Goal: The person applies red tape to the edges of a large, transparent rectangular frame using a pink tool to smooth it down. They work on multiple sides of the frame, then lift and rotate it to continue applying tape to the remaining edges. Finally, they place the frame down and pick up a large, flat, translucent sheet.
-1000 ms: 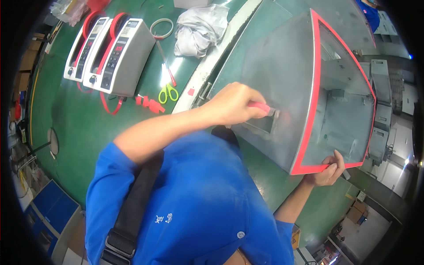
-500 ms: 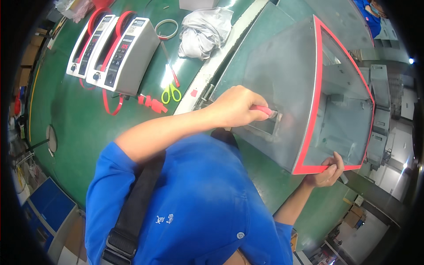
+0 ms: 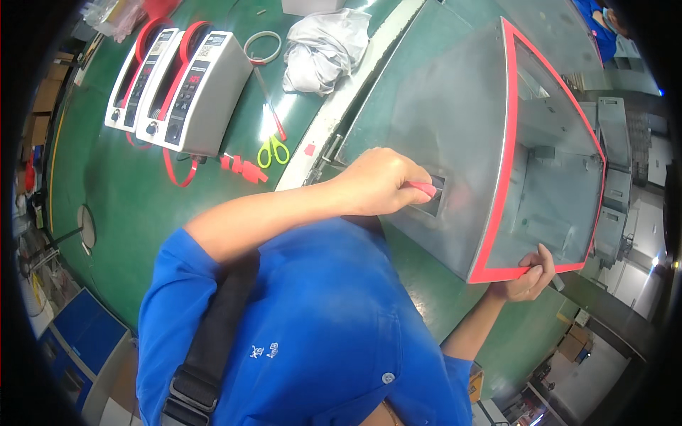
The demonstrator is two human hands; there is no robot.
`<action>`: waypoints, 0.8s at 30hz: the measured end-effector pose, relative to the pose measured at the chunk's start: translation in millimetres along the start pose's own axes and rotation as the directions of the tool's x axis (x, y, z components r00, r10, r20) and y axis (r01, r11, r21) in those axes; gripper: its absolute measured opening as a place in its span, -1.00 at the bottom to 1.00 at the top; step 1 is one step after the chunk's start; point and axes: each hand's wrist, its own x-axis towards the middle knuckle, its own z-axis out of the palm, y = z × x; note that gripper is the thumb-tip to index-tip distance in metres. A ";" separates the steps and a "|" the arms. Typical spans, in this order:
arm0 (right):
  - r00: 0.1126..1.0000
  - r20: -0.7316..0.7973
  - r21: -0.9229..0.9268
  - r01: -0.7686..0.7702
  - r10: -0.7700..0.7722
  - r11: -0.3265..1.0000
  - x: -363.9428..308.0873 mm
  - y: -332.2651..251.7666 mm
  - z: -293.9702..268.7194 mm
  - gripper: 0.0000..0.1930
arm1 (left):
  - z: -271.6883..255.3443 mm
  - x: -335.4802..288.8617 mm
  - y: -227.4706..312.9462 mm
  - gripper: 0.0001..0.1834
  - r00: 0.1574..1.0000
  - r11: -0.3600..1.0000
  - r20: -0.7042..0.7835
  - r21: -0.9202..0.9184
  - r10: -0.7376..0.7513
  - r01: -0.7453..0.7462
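A grey metal box [image 3: 440,106] stands before me, with red tape [image 3: 501,177] bordering its open front. My left hand [image 3: 383,182] is closed round a small red piece [image 3: 424,188], whose kind I cannot make out. It is at a rectangular cutout [image 3: 437,195] in the box's side and partly covers it. My right hand [image 3: 527,277] grips the lower taped edge of the open front, with fingertips over the rim.
Two white tape dispensers [image 3: 192,92] with red tape stand on the green tabletop [image 3: 142,234] at the left. Near them lie yellow-green scissors [image 3: 273,151], red tape pieces [image 3: 245,169], a tape roll [image 3: 263,48] and a grey cloth [image 3: 323,53]. A person's blue sleeve [image 3: 597,32] shows far right.
My left hand has shifted slightly down and left along the cutout with the red piece. My right hand keeps its place on the box edge.
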 end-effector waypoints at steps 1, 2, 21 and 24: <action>1.000 -0.006 -0.002 -0.022 0.022 1.000 -0.9 -2.6 0.6 -0.66 | -2.4 -1.2 1.4 -0.80 0.999 0.999 0.031 0.020 -0.032 0.032; 1.000 -0.001 0.001 -0.021 0.021 1.000 -2.6 -1.0 -0.5 -0.66 | -0.6 5.0 -2.3 -0.79 0.999 0.998 -0.001 -0.041 -0.046 0.045; 1.000 0.001 0.030 -0.009 0.009 1.000 -0.6 3.3 -1.1 -0.68 | -12.7 -3.0 -3.4 -0.73 0.990 0.994 -0.085 -0.011 -0.111 0.111; 1.000 0.005 0.036 0.009 -0.009 0.999 1.4 -0.5 -1.0 -0.68 | -38.5 -13.5 -3.1 -0.62 0.903 0.857 -0.036 -0.331 -0.429 0.394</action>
